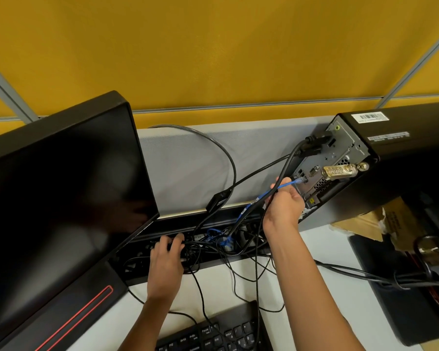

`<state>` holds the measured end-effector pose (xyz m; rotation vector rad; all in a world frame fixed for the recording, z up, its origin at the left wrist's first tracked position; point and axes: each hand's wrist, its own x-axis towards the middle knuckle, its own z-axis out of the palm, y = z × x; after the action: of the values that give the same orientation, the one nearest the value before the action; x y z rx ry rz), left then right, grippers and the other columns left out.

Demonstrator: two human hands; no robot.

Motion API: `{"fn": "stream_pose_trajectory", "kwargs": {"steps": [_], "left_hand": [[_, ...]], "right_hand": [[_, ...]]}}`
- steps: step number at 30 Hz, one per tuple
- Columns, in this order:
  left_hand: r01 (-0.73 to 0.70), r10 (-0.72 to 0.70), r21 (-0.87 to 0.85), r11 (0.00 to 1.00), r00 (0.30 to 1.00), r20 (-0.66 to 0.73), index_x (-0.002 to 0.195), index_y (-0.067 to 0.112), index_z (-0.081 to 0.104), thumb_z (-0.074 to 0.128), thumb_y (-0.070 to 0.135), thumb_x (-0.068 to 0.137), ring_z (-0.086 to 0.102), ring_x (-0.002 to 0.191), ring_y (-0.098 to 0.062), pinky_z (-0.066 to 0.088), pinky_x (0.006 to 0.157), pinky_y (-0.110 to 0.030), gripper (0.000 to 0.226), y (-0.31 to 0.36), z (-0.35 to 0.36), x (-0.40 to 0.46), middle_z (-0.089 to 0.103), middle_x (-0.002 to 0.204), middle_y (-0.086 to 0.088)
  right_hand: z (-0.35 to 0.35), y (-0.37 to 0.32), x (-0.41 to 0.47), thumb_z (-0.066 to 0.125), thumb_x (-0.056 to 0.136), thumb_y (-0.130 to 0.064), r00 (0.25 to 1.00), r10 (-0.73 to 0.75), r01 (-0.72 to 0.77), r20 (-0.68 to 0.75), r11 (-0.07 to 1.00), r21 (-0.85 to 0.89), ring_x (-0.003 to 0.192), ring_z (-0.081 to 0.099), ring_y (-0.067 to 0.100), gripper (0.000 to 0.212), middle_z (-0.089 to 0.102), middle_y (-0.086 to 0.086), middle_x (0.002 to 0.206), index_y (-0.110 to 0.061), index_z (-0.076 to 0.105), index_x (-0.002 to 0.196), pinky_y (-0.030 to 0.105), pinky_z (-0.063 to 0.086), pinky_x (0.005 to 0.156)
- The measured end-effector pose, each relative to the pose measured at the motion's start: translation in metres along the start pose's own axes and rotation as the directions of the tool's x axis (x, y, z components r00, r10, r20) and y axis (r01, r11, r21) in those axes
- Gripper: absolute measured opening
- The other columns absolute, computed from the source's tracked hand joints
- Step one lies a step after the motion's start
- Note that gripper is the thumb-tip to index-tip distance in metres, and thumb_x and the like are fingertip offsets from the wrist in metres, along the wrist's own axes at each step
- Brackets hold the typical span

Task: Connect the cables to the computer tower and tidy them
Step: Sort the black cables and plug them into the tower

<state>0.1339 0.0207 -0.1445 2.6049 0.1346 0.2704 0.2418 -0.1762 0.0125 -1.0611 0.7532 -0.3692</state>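
Closest to the camera, a black keyboard (213,330) sits at the lower edge of the white worktop (322,239), with thin black leads running over it toward the computer tower (380,158). That tower stands on the worktop to the right, its metal rear panel turned leftward toward the hands. A blue cable (274,190) is plugged into a port low on that panel, and thick black cables (289,160) are plugged in higher up, beside a green audio socket. A gold-coloured lock (340,171) hangs from the panel, just right of the blue cable's plug.

Just left of the tower's panel, the right hand (284,201) has its fingers curled round the blue cable and at least one black cable, holding them together close to the ports. The blue cable runs down and left from the tower into a black cable tray (178,226) sunk along the back of the worktop, where it ends in a tangle with many black leads.

Further left of the tower, the left hand (166,257) rests in that tray among the leads, fingers bent over a dark object; whether it grips it I cannot tell. A dark monitor (61,193) stands left of the tray, well apart from the tower. Torn cardboard (370,221) lies just below the tower, and a yellow partition (213,51) rises behind it.
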Motion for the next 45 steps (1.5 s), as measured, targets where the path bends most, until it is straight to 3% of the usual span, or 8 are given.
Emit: {"fn": "stream_pose_trajectory", "kwargs": {"steps": [10, 21, 30, 33, 36, 41, 43, 45], "left_hand": [[-0.001, 0.001, 0.004, 1.0, 1.0, -0.017, 0.114, 0.007, 0.06, 0.067, -0.009, 0.078, 0.05, 0.077, -0.025, 0.052, 0.067, -0.043, 0.04, 0.002, -0.002, 0.0, 0.051, 0.093, -0.01], [-0.008, 0.008, 0.017, 1.0, 1.0, -0.006, 0.116, 0.007, 0.06, 0.063, -0.001, 0.086, 0.051, 0.074, -0.024, 0.051, 0.067, -0.041, 0.031, 0.001, -0.004, 0.0, 0.052, 0.092, -0.009], [-0.024, 0.024, 0.009, 1.0, 1.0, -0.005, 0.113, 0.006, 0.061, 0.062, 0.001, 0.087, 0.052, 0.074, -0.024, 0.051, 0.066, -0.041, 0.027, -0.001, -0.004, 0.002, 0.053, 0.091, -0.011], [-0.074, 0.074, -0.049, 0.996, 0.997, -0.003, 0.107, 0.006, 0.06, 0.056, 0.007, 0.092, 0.054, 0.074, -0.025, 0.051, 0.068, -0.042, 0.015, 0.002, -0.013, 0.004, 0.056, 0.089, -0.009], [-0.098, 0.099, -0.112, 0.989, 0.995, 0.004, 0.103, 0.007, 0.058, 0.038, 0.025, 0.1, 0.054, 0.079, -0.022, 0.046, 0.074, -0.036, 0.027, 0.012, -0.029, 0.004, 0.057, 0.091, -0.006], [-0.027, 0.025, -0.261, 0.965, 1.0, -0.01, 0.101, 0.01, 0.054, 0.044, 0.011, 0.099, 0.049, 0.087, -0.017, 0.037, 0.078, -0.027, 0.011, 0.029, -0.056, 0.005, 0.049, 0.094, 0.004], [-0.052, 0.042, -0.279, 0.959, 0.998, -0.042, 0.098, 0.011, 0.052, 0.045, 0.001, 0.097, 0.048, 0.086, -0.017, 0.037, 0.078, -0.023, 0.013, 0.031, -0.065, 0.004, 0.047, 0.094, 0.004], [-0.045, 0.032, -0.3, 0.953, 0.998, -0.048, 0.097, 0.014, 0.048, 0.043, -0.003, 0.097, 0.048, 0.087, -0.017, 0.038, 0.078, -0.022, 0.018, 0.035, -0.074, 0.004, 0.046, 0.095, 0.004]], "right_hand": [[-0.002, -0.002, -0.001, 0.049, 0.1, -0.021, 0.997, 0.08, -0.08, 0.006, 0.997, -0.005, 0.068, 0.052, 0.006, 0.018, 0.06, 0.001, 0.075, -0.017, 0.058, 0.085, 0.022, 0.045, 0.074], [0.021, -0.003, 0.004, 0.046, 0.101, -0.014, 0.989, 0.05, -0.024, -0.141, 0.983, 0.18, 0.063, 0.047, 0.006, 0.027, 0.053, -0.002, 0.074, -0.016, 0.053, 0.075, 0.019, 0.04, 0.064], [0.01, 0.002, 0.005, 0.048, 0.101, -0.022, 0.996, 0.01, -0.004, -0.09, 0.998, 0.067, 0.067, 0.052, 0.007, 0.026, 0.059, 0.0, 0.071, -0.019, 0.058, 0.077, 0.025, 0.044, 0.074], [0.002, -0.004, -0.002, 0.046, 0.1, -0.014, 0.997, 0.069, -0.068, -0.032, 0.997, 0.033, 0.064, 0.051, 0.005, 0.023, 0.063, 0.004, 0.083, -0.019, 0.058, 0.081, 0.015, 0.044, 0.058], [-0.017, -0.002, -0.026, 0.048, 0.092, -0.007, 0.996, 0.091, -0.088, 0.004, 0.972, -0.216, 0.074, 0.052, 0.009, 0.017, 0.057, 0.001, 0.092, -0.019, 0.056, 0.098, 0.021, 0.046, 0.07], [-0.082, 0.038, -0.1, 0.064, 0.083, -0.016, 0.906, -0.178, 0.399, 0.385, 0.662, -0.634, 0.076, 0.051, 0.018, 0.026, 0.049, 0.003, 0.09, -0.028, 0.048, 0.1, 0.039, 0.047, 0.07], [-0.101, 0.05, -0.111, 0.066, 0.084, -0.039, 0.796, 0.205, 0.501, 0.57, 0.305, -0.81, 0.085, 0.055, 0.016, 0.034, 0.048, -0.002, 0.103, -0.025, 0.047, 0.108, 0.032, 0.043, 0.072], [-0.111, 0.059, -0.114, 0.064, 0.082, -0.051, 0.666, 0.548, 0.605, 0.506, 0.0, -0.796, 0.093, 0.059, 0.017, 0.043, 0.055, -0.003, 0.107, -0.026, 0.049, 0.113, 0.03, 0.045, 0.073]]}}
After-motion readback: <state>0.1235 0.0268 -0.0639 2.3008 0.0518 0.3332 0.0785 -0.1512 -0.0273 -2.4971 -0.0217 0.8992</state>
